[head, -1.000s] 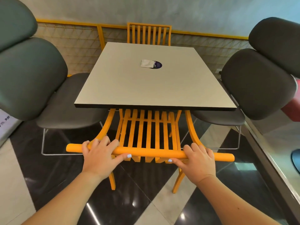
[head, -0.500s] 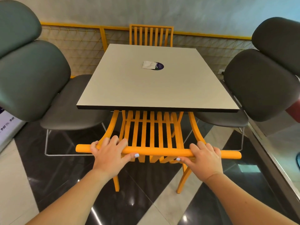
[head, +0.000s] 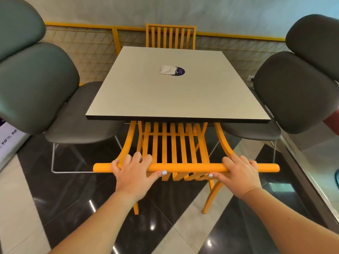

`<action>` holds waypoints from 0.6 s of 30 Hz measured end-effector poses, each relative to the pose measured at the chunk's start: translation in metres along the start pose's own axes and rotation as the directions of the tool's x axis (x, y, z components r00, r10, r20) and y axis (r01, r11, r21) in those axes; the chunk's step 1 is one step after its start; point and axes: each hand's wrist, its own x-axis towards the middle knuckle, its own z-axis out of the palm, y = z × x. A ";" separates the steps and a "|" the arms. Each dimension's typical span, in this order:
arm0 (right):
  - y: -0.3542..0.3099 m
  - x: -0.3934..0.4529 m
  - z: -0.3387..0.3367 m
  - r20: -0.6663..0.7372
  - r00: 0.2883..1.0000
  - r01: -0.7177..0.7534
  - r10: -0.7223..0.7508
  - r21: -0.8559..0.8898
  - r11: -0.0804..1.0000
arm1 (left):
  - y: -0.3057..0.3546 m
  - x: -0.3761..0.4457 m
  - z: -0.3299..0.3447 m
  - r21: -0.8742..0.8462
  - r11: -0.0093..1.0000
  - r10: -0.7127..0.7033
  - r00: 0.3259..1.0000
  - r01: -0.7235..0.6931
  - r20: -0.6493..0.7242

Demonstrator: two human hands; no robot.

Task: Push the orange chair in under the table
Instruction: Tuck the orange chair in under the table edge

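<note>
1. The orange chair [head: 172, 149] stands at the near edge of the surface [head: 176, 94]; its slatted back and top rail are on my side, and the front of it reaches in under the near edge, so the seat is hidden from me.
2. My left hand [head: 133, 173] is clenched over the left part of the chair's top rail, fingers curled across the top and thumb pointing inward along the near side.
3. My right hand [head: 238, 174] grips the right part of the same rail in the same way, thumb pointing inward toward the other one.
4. The chair's two rear legs rest on the glossy black and pale striped floor [head: 77, 204] below my wrists.
5. On the surface, near its middle, a white napkin [head: 167, 70] lies partly over a dark round sticker [head: 180, 71].
6. A grey padded chair [head: 42, 85] sits to the left of the surface and another grey padded chair [head: 293, 92] to the right, both with seats tucked partly under it.
7. A second orange chair back [head: 170, 36] shows at the far edge, in front of a yellow lattice wall [head: 82, 52].
</note>
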 end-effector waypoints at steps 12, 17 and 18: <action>0.000 -0.001 0.002 0.008 1.000 -0.008 0.008 -0.004 1.000 | 0.000 0.001 0.002 0.005 1.000 -0.002 1.000 0.002 -0.010; -0.001 -0.001 0.003 0.032 0.999 -0.019 0.020 -0.025 1.000 | 0.000 0.001 0.001 0.011 1.000 -0.004 1.000 0.004 -0.002; -0.001 0.000 0.002 0.032 0.999 -0.016 0.017 -0.027 1.000 | 0.000 0.001 0.001 0.014 1.000 -0.003 1.000 0.003 -0.002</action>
